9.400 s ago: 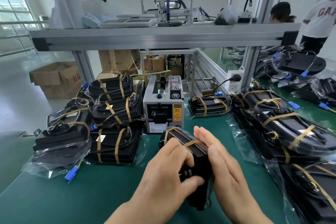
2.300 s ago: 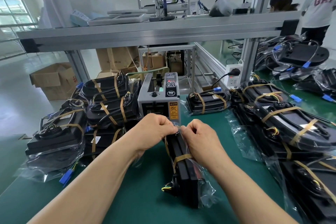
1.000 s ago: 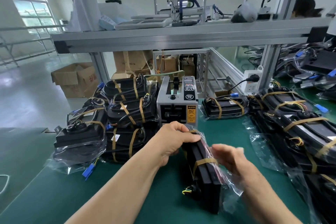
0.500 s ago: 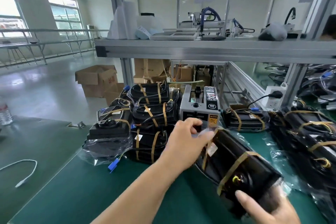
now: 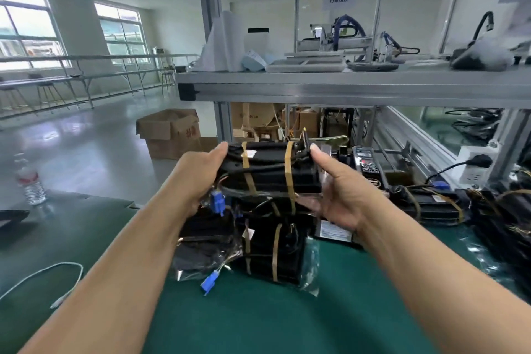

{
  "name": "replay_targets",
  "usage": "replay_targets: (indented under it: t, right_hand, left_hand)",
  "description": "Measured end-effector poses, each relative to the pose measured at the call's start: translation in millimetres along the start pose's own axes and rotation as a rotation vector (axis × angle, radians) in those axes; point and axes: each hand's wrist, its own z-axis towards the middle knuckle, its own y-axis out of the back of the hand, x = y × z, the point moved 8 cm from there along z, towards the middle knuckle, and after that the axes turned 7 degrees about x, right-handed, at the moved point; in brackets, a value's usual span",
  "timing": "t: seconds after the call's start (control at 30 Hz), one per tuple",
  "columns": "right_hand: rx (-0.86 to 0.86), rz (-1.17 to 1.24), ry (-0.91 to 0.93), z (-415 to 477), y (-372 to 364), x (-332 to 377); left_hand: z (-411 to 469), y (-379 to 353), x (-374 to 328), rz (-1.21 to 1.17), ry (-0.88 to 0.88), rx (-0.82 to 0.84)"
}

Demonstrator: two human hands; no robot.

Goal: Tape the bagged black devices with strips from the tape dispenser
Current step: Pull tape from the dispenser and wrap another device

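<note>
Device position: the bagged black device [image 5: 270, 169] lies level between the left hand [image 5: 198, 178] and right hand [image 5: 336, 195], over a stack of taped devices [image 5: 273, 250] on the green counter [image 5: 258, 319].
Device look: two tan tape strips [image 5: 288, 172] band it, and a blue connector [image 5: 217, 202] dangles at its left end.
Hands: each grips one end, thumb on top and fingers curled beneath, with both forearms reaching forward.
Behind: the tape dispenser [image 5: 366, 164] is partly hidden by the right hand.

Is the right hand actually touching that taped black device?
Touching. Head view: the right hand pinches the bagged device, thumb on top, fingers underneath.
</note>
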Motion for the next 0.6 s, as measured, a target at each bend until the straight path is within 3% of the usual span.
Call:
replay_targets:
  t: [0.37, 0.6]
  right_hand:
    - [-0.264, 0.047, -0.004, -40, 44, -85]
    - [-0.274, 0.047, 0.032, -39, 18, -101]
  left_hand:
    - [-4, -61, 42, 1.029, -0.010, 0.181]
    - [-16, -57, 39, 1.048, -0.053, 0.055]
